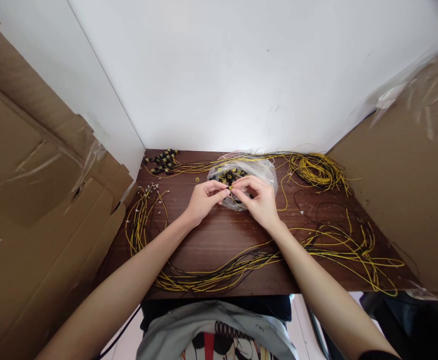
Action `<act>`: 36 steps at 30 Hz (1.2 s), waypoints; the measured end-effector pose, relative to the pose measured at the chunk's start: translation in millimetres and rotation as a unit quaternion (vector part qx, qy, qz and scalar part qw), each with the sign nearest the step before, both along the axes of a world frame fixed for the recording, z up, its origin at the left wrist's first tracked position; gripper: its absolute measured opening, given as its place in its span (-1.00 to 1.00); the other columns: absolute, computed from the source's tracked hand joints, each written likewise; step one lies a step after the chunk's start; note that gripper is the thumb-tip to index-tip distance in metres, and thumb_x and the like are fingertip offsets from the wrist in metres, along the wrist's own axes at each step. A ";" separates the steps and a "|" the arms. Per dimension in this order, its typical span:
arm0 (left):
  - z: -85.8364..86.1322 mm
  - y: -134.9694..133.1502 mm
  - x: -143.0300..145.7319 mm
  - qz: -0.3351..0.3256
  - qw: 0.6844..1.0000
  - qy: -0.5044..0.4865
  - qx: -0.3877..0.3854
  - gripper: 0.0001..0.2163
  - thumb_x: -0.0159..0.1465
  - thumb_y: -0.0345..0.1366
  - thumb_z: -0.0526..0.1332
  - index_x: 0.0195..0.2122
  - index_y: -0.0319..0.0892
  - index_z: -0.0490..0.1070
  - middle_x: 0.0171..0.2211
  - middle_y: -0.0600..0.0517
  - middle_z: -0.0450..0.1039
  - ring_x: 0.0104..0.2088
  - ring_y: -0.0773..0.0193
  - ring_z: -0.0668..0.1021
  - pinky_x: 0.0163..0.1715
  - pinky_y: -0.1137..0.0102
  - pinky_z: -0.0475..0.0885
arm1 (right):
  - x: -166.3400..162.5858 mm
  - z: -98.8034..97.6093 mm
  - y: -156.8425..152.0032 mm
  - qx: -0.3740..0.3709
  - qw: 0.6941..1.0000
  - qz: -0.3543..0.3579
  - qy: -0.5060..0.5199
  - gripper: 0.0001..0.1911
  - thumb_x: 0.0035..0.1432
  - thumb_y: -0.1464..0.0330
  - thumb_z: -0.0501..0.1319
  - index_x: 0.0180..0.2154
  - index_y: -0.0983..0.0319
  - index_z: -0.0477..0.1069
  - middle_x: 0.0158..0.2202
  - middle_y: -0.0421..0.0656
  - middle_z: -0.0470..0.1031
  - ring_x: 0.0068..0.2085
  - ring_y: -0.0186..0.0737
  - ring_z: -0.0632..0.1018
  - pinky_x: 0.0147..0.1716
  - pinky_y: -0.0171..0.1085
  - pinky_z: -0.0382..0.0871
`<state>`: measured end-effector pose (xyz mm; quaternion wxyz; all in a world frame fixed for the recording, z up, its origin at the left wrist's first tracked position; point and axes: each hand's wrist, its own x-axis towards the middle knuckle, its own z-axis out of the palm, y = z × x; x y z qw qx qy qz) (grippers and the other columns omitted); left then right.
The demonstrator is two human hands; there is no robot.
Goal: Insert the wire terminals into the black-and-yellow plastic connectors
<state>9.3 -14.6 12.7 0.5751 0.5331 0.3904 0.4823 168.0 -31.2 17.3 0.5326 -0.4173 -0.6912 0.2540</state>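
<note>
My left hand (207, 198) and my right hand (259, 200) meet at the middle of the table, fingertips pinched together. Between them is a small yellow connector piece (231, 188), mostly covered by the fingers. A short bit of yellow wire seems to show just below the fingertips. Right behind and beneath the hands lies a clear plastic bag (269, 175), its mouth spread wide. Black and yellow connectors (228, 175) fill it, partly hidden by my hands.
Bundled yellow and black wires (211, 280) curve along the table's front edge. Another wire bundle (316, 170) lies coiled at back right. Several loose connectors (162, 162) sit at back left, near a single yellow cap (197, 179). Cardboard (35, 200) walls both sides.
</note>
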 end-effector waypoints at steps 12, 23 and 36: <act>-2.0 -0.5 0.2 0.000 1.000 0.005 0.011 -0.77 -0.05 -0.24 0.39 -0.48 -0.27 0.43 -0.52 0.06 0.45 -0.55 0.44 0.40 -0.52 0.49 0.33 | -1.0 -6.7 2.7 -0.040 0.998 -0.006 0.048 -0.89 0.07 0.31 0.28 -0.38 0.22 0.49 -0.34 -0.13 0.52 -0.36 -0.25 0.54 -0.34 -0.22 0.48; -5.5 -0.4 0.1 -0.002 1.000 0.009 0.023 -0.79 -0.05 -0.26 0.39 -0.50 -0.28 0.42 -0.55 0.08 0.43 -0.56 0.45 0.40 -0.53 0.51 0.33 | -1.8 -4.4 0.9 -0.023 1.000 -0.013 0.007 -0.88 0.09 0.31 0.27 -0.41 0.24 0.49 -0.36 -0.14 0.52 -0.34 -0.27 0.52 -0.36 -0.27 0.43; -10.9 -0.4 1.4 0.033 0.998 0.035 0.038 -0.83 -0.06 -0.30 0.38 -0.53 -0.28 0.45 -0.59 0.08 0.44 -0.59 0.45 0.37 -0.54 0.51 0.27 | -1.5 -6.6 3.2 -0.058 0.998 0.013 0.011 -0.86 0.08 0.30 0.27 -0.43 0.24 0.48 -0.42 -0.15 0.47 -0.35 -0.25 0.50 -0.34 -0.24 0.39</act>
